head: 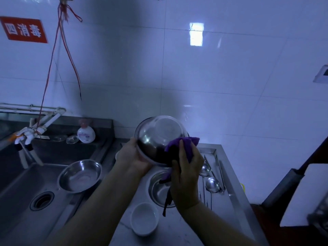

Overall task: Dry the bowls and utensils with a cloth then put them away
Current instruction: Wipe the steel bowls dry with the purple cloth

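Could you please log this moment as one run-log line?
step: drying | left hand: holds steel bowl | right hand: presses purple cloth on bowl | waiting: white bowl

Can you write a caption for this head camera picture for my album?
Left hand holds a steel bowl while right hand wipes it with a purple cloth.
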Tool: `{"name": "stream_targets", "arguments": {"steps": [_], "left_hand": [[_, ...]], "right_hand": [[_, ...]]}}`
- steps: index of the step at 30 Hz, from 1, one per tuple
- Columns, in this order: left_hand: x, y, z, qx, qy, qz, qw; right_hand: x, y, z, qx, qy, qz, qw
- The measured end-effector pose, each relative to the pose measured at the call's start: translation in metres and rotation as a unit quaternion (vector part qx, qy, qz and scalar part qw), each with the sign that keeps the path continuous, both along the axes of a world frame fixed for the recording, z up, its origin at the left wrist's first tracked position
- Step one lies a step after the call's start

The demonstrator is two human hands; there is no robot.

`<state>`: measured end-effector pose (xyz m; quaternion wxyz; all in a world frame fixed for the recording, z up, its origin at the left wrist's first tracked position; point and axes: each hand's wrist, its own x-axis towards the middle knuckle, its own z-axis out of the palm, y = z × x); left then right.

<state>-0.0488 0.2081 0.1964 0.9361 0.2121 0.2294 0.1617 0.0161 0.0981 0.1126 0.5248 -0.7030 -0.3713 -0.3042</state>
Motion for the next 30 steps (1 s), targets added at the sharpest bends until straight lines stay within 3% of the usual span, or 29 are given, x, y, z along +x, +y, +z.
{"name": "stream_targets", "arguments": {"steps": [3,7,12,19,25,30], "left_hand": [[-0.002,-0.001,-0.008,0.046,0.021,0.022,0.998],[-0.001,-0.009,-0.016,0.096,0.035,0.027,0.994],[0.002,-0.015,-0.017,0.100,0.047,0.031,0.993],[-0.004,-0.008,-0.015,0.048,0.061,0.018,0.997],[-0.001,-0.004,-0.010,0.030,0.061,0.057,0.996],[-0.004,0.004,-0.013,0.028,0.067,0.085,0.994]], "right_hand": [[0.015,-0.005,0.010,-0.012,-0.016,-0.019,1.000],[0.023,0.001,0.023,-0.099,-0.088,-0.007,0.991],[0.026,0.008,0.018,-0.200,-0.197,-0.007,0.960],[0.033,0.003,-0.003,-0.178,-0.298,0.019,0.938],[0.050,-0.010,-0.018,-0.150,-0.306,0.023,0.940],[0.050,-0.013,-0.019,-0.137,-0.246,0.060,0.958]]}}
